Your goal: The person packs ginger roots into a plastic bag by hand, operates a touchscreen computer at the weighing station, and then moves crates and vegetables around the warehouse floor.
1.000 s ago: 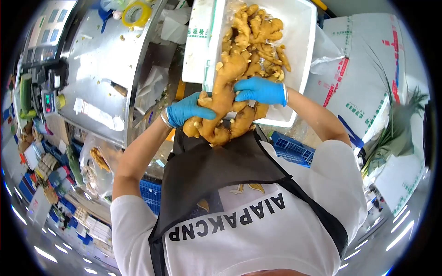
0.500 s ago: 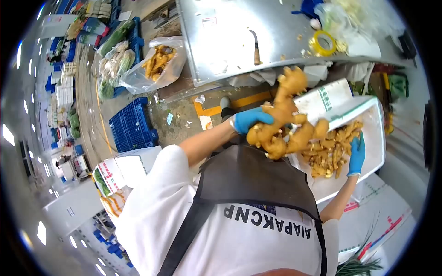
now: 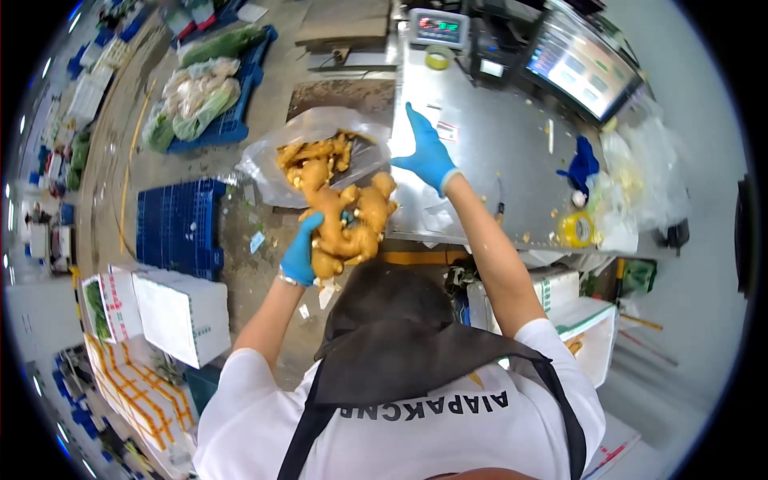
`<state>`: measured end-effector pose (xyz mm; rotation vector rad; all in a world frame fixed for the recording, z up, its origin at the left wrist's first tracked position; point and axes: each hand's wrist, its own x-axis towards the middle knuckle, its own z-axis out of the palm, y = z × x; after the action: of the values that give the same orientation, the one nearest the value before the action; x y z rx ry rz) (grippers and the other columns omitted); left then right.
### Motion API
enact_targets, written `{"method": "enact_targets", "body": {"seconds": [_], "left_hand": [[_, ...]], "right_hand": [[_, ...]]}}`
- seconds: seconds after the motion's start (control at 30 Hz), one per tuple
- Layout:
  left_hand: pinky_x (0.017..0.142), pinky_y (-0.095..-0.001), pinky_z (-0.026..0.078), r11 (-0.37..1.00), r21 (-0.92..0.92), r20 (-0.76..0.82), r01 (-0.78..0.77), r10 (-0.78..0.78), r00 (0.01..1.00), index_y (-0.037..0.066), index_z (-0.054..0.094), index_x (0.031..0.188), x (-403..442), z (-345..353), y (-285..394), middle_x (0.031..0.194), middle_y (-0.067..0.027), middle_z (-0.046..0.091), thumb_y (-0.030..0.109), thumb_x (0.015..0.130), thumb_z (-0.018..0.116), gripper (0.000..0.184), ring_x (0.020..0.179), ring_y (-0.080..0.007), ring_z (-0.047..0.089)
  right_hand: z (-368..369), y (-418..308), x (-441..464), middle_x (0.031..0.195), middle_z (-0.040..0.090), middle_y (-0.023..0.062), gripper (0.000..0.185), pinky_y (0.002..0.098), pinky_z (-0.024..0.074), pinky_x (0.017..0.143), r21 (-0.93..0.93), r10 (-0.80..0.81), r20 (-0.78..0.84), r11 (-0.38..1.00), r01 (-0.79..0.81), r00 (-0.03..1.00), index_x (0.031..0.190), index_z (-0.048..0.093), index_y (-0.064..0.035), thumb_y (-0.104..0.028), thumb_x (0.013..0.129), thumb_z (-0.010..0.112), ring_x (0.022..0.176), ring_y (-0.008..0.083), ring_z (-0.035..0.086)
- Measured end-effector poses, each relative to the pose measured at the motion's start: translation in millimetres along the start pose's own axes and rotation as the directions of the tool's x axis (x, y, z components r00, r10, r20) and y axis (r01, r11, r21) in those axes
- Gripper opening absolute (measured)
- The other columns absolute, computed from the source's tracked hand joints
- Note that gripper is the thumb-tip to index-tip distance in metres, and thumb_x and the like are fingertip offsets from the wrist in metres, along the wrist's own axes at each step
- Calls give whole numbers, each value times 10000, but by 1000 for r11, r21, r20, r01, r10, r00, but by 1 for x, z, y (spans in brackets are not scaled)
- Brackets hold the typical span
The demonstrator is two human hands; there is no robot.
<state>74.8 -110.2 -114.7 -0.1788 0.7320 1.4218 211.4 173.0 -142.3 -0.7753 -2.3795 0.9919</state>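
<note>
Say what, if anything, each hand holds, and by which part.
The left hand grips the large ginger root by its left side; the right hand holds nothing.

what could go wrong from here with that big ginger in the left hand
The big ginger might slip or lose a knob: only the left hand grips it, and the right hand is open and away from it. Its knobs could also snag the clear bag, since they overlap its near edge in the view, though whether they touch is unclear.
</note>
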Motion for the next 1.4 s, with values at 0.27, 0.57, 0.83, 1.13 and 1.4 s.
{"method": "enact_targets", "body": {"seconds": [0.27, 0.57, 0.83, 1.13, 1.4], "left_hand": [[917, -534, 492, 981, -181, -23, -68, 65, 998, 134, 468, 1332, 86, -56, 98, 1282, -124, 542, 504, 834, 613, 637, 1102, -313, 562], [931, -614, 408, 902, 349, -363, -253, 379, 851, 186, 354, 1431, 252, -183, 150, 1445, -131, 355, 418, 793, 705, 764, 1265, -333, 399], [999, -409, 371, 763, 488, -372, -423, 621, 690, 125, 332, 1432, 118, -87, 150, 1422, -53, 365, 241, 858, 654, 669, 1280, -177, 385], [995, -318, 393, 661, 566, -194, -493, 688, 699, 79, 481, 1346, 48, -28, 127, 1320, -57, 507, 147, 916, 568, 445, 1191, -168, 495], [995, -332, 418, 512, 774, -54, -372, 639, 768, 24, 512, 1301, 65, -1, 91, 1292, -100, 544, 130, 945, 519, 371, 1146, -196, 547]], "right_hand": [[120, 15, 121, 820, 647, 93, 226, 353, 513, 664, 335, 208, -44, 924, -182, 977, 912, 695, -99, -300, 813, 658, 722, 256, 622], [79, -16, 147, 734, 576, 25, 357, 284, 496, 590, 685, 430, 313, 515, -515, 847, 1144, 623, -13, -214, 853, 666, 633, 127, 545], [108, 4, 125, 960, 627, 88, 750, 264, 518, 725, 627, 294, 249, 678, -385, 923, 1419, 350, 28, -125, 794, 734, 787, 139, 604], [25, 8, -5, 1291, 553, 179, 767, 342, 431, 995, 381, 477, 98, 793, -475, 874, 1456, 306, -37, -339, 858, 678, 1193, 262, 541], [-14, 37, -220, 1084, 658, 128, 488, 322, 511, 836, 463, 866, 173, 349, -815, 469, 1262, 568, -7, -264, 853, 639, 928, 171, 623]]}}
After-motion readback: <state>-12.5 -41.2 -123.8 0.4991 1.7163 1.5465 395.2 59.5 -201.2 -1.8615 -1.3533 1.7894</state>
